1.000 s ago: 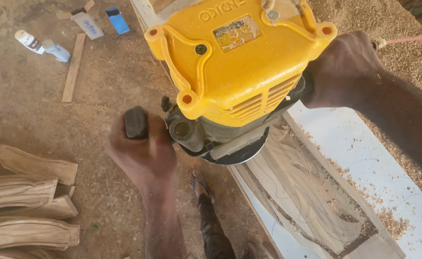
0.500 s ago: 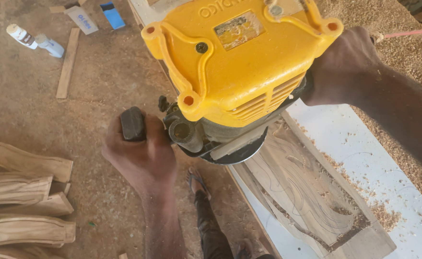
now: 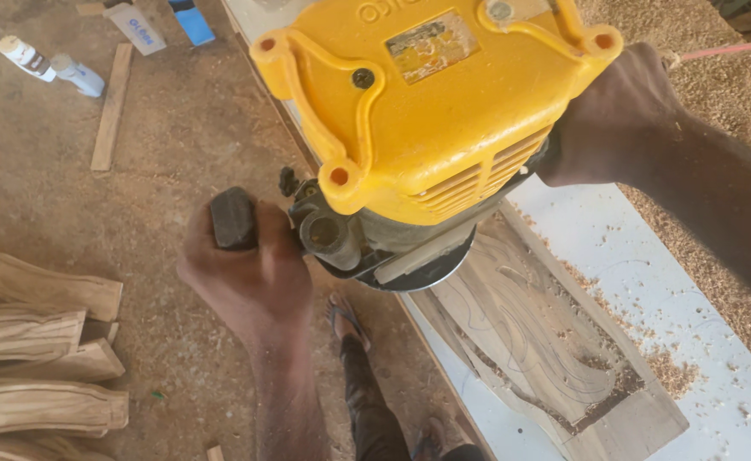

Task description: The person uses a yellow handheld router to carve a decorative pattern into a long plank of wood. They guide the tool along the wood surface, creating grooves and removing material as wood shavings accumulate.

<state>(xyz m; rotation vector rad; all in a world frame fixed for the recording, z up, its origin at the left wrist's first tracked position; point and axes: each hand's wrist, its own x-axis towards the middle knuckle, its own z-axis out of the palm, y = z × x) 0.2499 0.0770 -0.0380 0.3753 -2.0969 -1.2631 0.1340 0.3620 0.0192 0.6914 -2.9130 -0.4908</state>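
Between both hands, left and right, clenched on its side grips, the router is held over the board, whose long axis runs toward lower right.

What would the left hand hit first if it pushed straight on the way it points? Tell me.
The left hand grips a black handle and points up the picture; beyond lies only sawdust-covered floor, apparently well below it, so the way looks free, though depth is unclear.
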